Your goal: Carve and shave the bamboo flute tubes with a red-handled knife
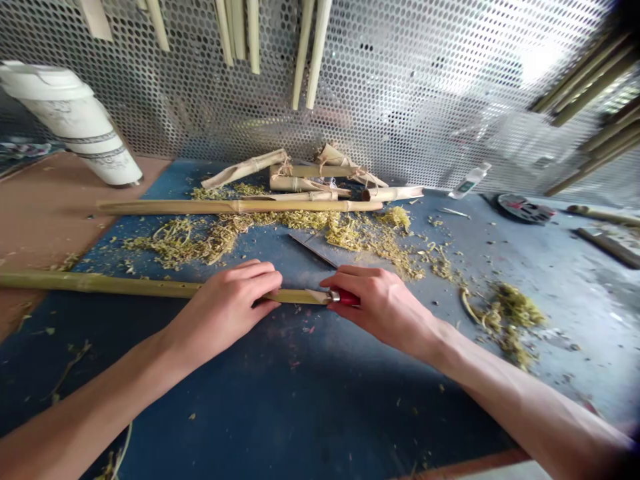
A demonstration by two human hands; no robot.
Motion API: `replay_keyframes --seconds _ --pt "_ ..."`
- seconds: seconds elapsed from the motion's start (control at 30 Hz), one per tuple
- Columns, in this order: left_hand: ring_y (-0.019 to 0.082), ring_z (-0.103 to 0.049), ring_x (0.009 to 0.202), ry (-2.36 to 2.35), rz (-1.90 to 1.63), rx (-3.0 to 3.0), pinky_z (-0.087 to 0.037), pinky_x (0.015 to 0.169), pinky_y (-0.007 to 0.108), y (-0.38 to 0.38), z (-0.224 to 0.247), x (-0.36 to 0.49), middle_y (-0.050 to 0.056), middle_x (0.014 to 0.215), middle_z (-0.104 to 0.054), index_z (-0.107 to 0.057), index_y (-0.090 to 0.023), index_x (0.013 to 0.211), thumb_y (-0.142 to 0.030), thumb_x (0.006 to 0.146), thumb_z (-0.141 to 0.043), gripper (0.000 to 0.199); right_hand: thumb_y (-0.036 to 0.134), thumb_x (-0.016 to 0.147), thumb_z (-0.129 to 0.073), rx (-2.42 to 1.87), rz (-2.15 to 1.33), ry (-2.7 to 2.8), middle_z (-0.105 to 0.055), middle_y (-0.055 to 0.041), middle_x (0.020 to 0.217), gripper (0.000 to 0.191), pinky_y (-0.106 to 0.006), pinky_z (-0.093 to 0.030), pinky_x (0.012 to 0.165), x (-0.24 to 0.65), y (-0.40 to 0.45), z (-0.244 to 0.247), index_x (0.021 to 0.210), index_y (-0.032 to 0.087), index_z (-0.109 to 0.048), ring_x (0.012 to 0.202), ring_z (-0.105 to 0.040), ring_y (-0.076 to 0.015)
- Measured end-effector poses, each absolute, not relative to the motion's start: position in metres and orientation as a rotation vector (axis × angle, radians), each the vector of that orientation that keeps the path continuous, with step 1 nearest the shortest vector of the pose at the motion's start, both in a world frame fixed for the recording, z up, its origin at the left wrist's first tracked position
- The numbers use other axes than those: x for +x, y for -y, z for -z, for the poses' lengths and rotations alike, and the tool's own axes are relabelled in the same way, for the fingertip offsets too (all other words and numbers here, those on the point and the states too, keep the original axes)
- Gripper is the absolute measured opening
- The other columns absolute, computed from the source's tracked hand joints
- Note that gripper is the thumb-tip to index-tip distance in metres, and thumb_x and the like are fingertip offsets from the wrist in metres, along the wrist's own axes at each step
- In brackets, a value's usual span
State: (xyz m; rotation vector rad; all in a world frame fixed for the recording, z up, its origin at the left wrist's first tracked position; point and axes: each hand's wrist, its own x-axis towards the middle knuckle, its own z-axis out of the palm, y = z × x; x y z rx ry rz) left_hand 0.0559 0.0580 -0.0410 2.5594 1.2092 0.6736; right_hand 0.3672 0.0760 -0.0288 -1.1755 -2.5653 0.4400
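My left hand (227, 303) is closed around a long green-yellow bamboo cane (120, 285) that lies across the blue work surface (280, 380). My right hand (383, 310) grips a red-handled knife (344, 297), and its small metal blade meets the cane's end. That end is pale and cut on a slant (317, 297). The hands are close together, and the fingers hide most of the blade. Loose yellow-green plant shavings (345, 233) lie just beyond my hands.
Several tied bamboo pieces (310, 171) and a long cane (235, 207) lie ahead, beside a dark flat strip (313, 247). Behind stands a perforated metal sheet (400, 87) with canes hanging before it. A white cylinder (70, 120) stands left; a small bottle (470, 180) lies right.
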Motion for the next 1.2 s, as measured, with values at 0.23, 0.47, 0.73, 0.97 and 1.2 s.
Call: replay_keyframes --seconds 0.23,0.47,0.73,0.97,1.2 --pt "0.023 -0.079 0.101 -1.277 -0.406 2.677 -0.055 0.081 0.032 -0.055 0.035 0.052 0.002 0.114 -0.08 -0.076 -0.025 0.116 -0.019 0.109 -0.078 0.01 0.013 0.089 -0.079 -1.345 -0.408 2.681 -0.074 -0.0009 0.095 0.019 -0.032 -0.042 0.069 0.379 -0.084 0.014 0.086 0.026 -0.066 0.078 -0.067 -0.0199" --pt "0.023 -0.079 0.099 -1.528 -0.218 2.655 -0.053 0.086 0.03 -0.053 0.017 -0.036 0.002 0.118 -0.083 -0.082 -0.025 0.121 -0.02 0.115 -0.067 0.017 0.015 0.087 -0.075 -1.527 -0.368 2.672 -0.063 0.0024 0.073 0.025 -0.033 -0.034 0.063 0.415 -0.116 0.007 0.079 0.027 -0.054 0.064 -0.055 -0.0183" --pt "0.025 -0.083 0.102 -1.786 -0.252 2.549 -0.055 0.084 0.025 -0.042 0.016 -0.12 0.003 0.122 -0.088 -0.083 -0.026 0.118 -0.049 0.122 -0.056 0.036 0.007 0.081 -0.074 -1.641 -0.352 2.629 -0.064 -0.0009 0.072 0.029 -0.037 -0.034 0.066 0.445 -0.149 0.006 0.077 0.027 -0.054 0.065 -0.053 -0.0189" --pt "0.024 -0.084 0.105 -1.93 -0.283 2.478 -0.057 0.093 0.026 -0.029 0.015 -0.152 0.001 0.124 -0.09 -0.08 -0.027 0.119 -0.044 0.119 -0.056 0.029 0.006 0.082 -0.073 -1.661 -0.373 2.629 -0.063 -0.0011 0.07 0.028 -0.037 -0.035 0.067 0.456 -0.159 0.009 0.076 0.027 -0.057 0.065 -0.052 -0.0195" --pt "0.027 -0.085 0.113 -1.997 -0.264 2.48 -0.06 0.098 0.031 -0.021 0.021 -0.155 0.003 0.138 -0.089 -0.081 -0.031 0.132 -0.035 0.109 -0.066 0.028 0.005 0.083 -0.074 -1.66 -0.361 2.618 -0.066 -0.0009 0.074 0.028 -0.036 -0.037 0.07 0.458 -0.161 0.011 0.078 0.027 -0.057 0.068 -0.053 -0.0186"
